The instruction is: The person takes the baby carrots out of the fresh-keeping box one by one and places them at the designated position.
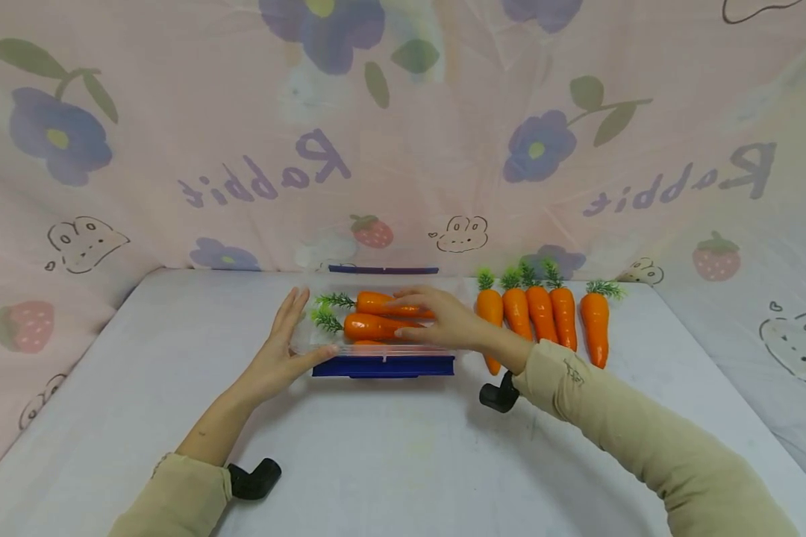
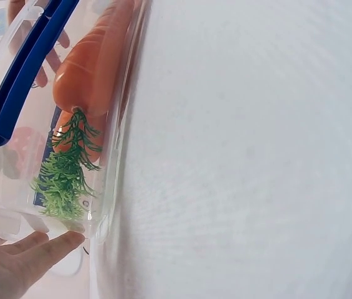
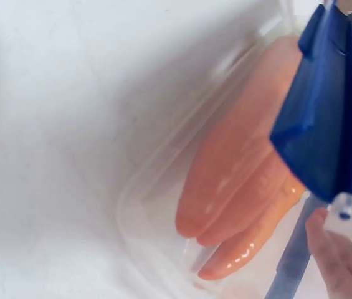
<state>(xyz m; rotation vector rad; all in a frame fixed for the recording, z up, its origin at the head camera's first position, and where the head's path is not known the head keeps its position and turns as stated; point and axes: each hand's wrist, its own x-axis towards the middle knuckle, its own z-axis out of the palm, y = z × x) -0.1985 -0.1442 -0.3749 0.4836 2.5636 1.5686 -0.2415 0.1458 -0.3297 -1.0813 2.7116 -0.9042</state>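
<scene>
A clear plastic box with blue locking flaps holds three orange toy carrots, their green leafy tops toward its left end. My left hand rests against that left end, fingers spread and straight; in the left wrist view, its fingertips lie along the end wall. My right hand reaches over the box, thumb and fingers spread apart above the upper carrot and the front carrot. In the right wrist view, the carrot tips lie side by side, and a right-hand fingertip shows away from them.
Several more toy carrots lie in a row on the white table, right of the box, tops pointing to the back. A printed cloth hangs behind the table. A black angled piece sits at each wrist.
</scene>
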